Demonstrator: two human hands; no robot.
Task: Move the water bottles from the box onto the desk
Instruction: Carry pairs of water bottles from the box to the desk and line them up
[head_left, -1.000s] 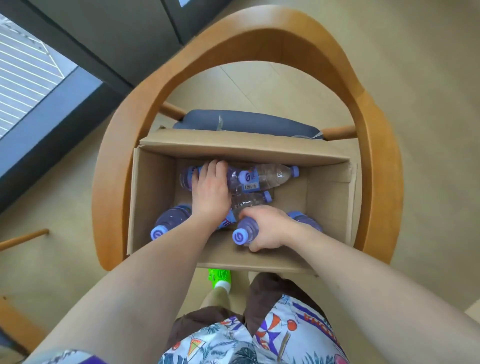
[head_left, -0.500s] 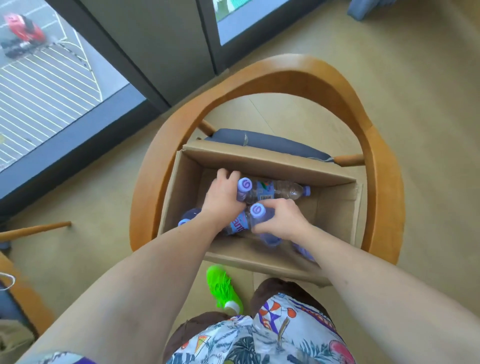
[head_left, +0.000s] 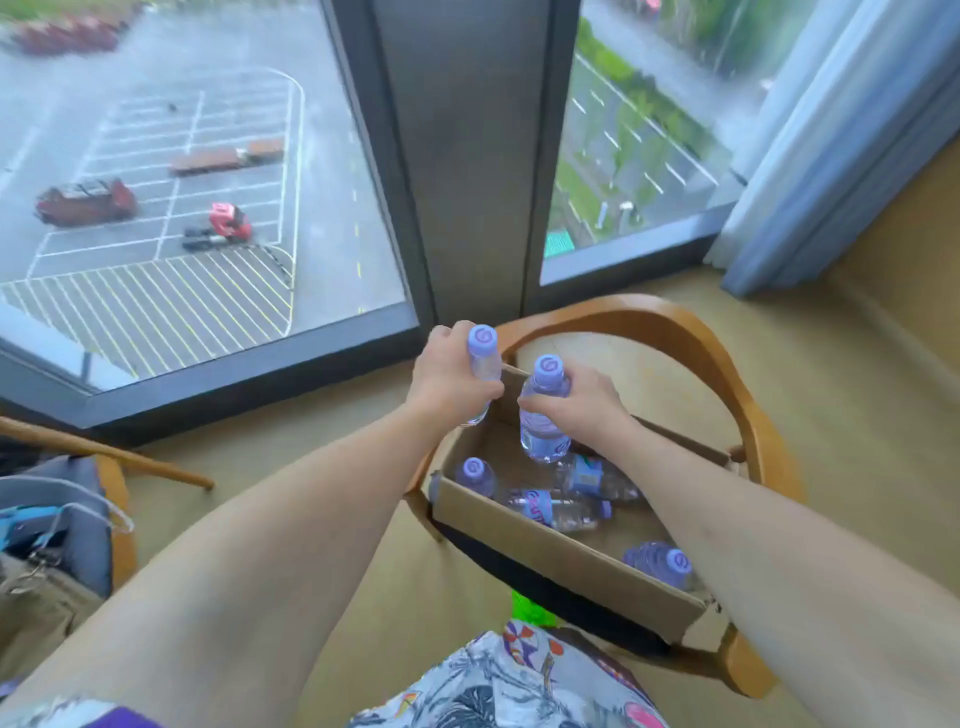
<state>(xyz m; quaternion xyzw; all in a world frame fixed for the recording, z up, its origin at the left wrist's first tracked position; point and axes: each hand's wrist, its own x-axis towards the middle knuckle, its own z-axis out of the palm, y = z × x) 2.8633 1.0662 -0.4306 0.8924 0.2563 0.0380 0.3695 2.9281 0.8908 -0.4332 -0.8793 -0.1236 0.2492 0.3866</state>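
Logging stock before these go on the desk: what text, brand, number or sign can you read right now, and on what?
Nothing reads clearly.
Purple caps, for example on the bottle in the left hand: a swirl mark, no letters.
Pink label on the lying bottle in the box: lettering too blurred to read.
Blue label on the second lying bottle: too small.
Bottle in the right hand: print illegible.

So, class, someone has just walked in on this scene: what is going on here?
A person holds one water bottle upright in each hand: left hand, right hand, both lifted above the cardboard box on a wooden chair. Four more bottles remain in the box. No desk is visible.
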